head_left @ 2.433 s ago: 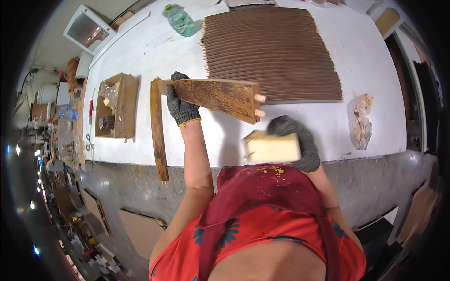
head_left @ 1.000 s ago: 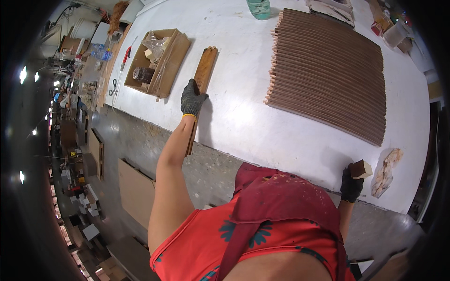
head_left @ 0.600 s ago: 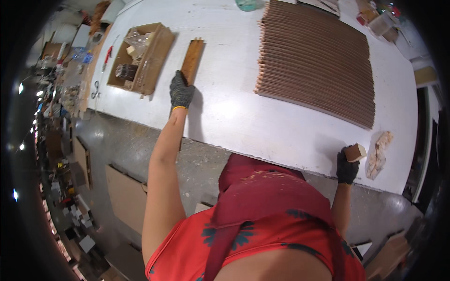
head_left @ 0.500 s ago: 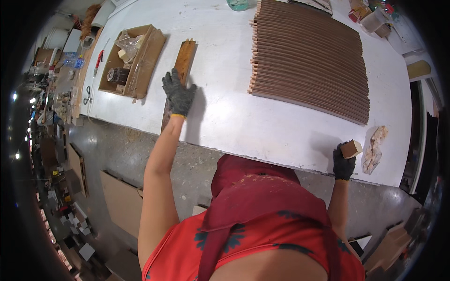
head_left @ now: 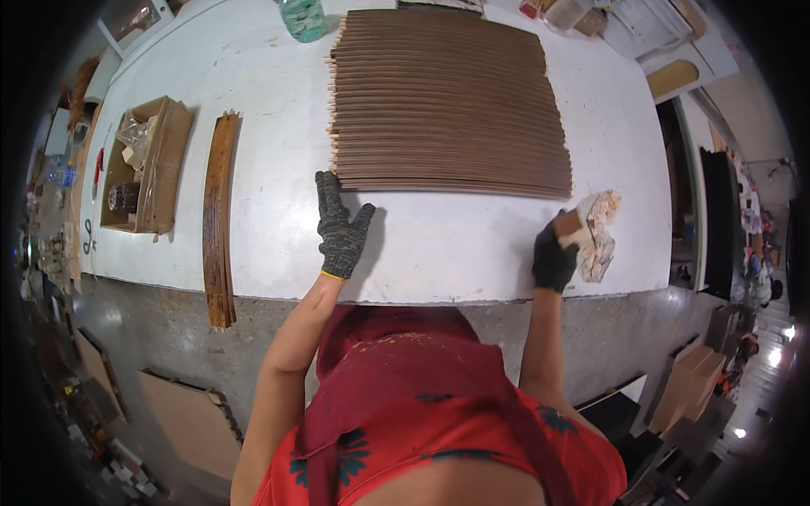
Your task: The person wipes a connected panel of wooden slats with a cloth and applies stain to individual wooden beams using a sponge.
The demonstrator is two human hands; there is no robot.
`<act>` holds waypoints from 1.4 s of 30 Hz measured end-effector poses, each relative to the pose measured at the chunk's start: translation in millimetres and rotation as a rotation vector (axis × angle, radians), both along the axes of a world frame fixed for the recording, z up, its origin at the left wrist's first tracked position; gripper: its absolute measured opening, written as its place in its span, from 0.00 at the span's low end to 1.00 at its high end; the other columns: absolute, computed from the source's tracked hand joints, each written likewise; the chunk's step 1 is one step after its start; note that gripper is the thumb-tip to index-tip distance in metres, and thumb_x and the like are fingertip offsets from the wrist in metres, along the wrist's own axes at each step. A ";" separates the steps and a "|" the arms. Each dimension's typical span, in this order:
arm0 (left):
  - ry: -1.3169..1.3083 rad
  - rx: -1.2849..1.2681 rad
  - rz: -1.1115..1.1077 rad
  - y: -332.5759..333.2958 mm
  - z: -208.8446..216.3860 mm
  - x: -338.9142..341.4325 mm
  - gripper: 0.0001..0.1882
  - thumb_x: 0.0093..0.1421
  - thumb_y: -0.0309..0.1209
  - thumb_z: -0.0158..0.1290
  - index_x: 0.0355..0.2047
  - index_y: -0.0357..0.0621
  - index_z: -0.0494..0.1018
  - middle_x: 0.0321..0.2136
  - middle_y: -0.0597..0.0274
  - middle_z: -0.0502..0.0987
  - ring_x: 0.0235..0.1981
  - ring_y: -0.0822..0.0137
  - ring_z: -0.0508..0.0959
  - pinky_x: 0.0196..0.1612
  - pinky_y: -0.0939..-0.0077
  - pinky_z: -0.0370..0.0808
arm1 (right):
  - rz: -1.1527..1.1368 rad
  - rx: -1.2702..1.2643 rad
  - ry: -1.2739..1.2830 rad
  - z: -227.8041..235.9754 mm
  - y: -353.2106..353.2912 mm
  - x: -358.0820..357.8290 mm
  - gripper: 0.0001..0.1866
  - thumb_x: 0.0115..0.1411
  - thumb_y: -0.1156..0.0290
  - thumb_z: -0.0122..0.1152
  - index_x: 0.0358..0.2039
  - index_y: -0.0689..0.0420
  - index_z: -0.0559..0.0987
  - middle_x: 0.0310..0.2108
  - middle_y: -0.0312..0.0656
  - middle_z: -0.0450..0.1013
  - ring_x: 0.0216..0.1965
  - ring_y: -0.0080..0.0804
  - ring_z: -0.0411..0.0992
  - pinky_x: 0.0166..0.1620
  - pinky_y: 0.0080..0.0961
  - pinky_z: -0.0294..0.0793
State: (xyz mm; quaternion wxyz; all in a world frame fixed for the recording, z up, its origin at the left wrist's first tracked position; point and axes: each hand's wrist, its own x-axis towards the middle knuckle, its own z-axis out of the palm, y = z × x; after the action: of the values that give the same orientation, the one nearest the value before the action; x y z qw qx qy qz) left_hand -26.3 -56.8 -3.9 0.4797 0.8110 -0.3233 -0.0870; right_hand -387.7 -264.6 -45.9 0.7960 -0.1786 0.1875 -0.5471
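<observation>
Dark brown wooden strips (head_left: 447,110) lie side by side in a wide batch on the white table, their pale ends showing along the left. At the near left corner of that batch is my left hand (head_left: 343,234), in a dark knit glove with the fingers stretched out and spread; its fingertips reach the nearest strip's end. My right hand (head_left: 553,261), also gloved, grips a small brown-and-cream block (head_left: 570,226) just off the near right corner. Beside it lies a crumpled whitish cloth or paper (head_left: 601,236). To the left, a long brown wooden piece (head_left: 218,219) overhangs the near table edge.
An open cardboard box (head_left: 164,169) with a plastic bag and a dark roll stands at the left, near scissors (head_left: 88,238) and a red-handled tool (head_left: 99,164). A greenish clear container (head_left: 303,18) is at the back. Brown panels (head_left: 190,422) lean below, off the table.
My left hand has left the long brown piece and come to the strips' near left corner. My right hand, still holding the block, is nearer the crumpled cloth or paper. The view has shifted right.
</observation>
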 end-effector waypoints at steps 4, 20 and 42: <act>0.234 -0.091 0.042 7.6 14.3 -0.1 0.45 0.48 0.20 0.59 0.63 0.39 0.47 0.58 0.48 0.62 0.39 0.62 0.74 0.42 0.73 0.74 | 0.397 0.111 -0.383 -21.9 -78.3 -23.2 0.20 0.57 0.61 0.57 0.45 0.61 0.71 0.39 0.42 0.72 0.40 0.33 0.69 0.43 0.24 0.70; -0.440 0.487 -0.893 35.9 17.9 4.7 0.14 0.36 0.42 0.58 0.23 0.50 0.77 0.25 0.56 0.77 0.31 0.51 0.77 0.35 0.55 0.73 | 0.601 1.476 -1.294 -24.2 -96.4 -25.6 0.11 0.56 0.76 0.48 0.33 0.64 0.79 0.34 0.49 0.76 0.38 0.40 0.73 0.47 0.35 0.71; 0.062 -0.325 -0.567 -15.7 131.0 -50.6 0.38 0.41 0.32 0.59 0.57 0.46 0.63 0.45 0.46 0.72 0.47 0.53 0.73 0.50 0.62 0.70 | 1.033 -0.556 0.139 121.3 12.5 239.8 0.15 0.62 0.70 0.46 0.46 0.63 0.72 0.45 0.47 0.71 0.46 0.37 0.69 0.53 0.34 0.66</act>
State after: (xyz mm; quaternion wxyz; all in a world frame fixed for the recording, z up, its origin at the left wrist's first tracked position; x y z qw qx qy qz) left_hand -76.9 -72.5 127.1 0.5690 0.5987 -0.5310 -0.1892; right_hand -147.9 -252.1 75.4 0.8684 -0.4842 -0.0222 -0.1043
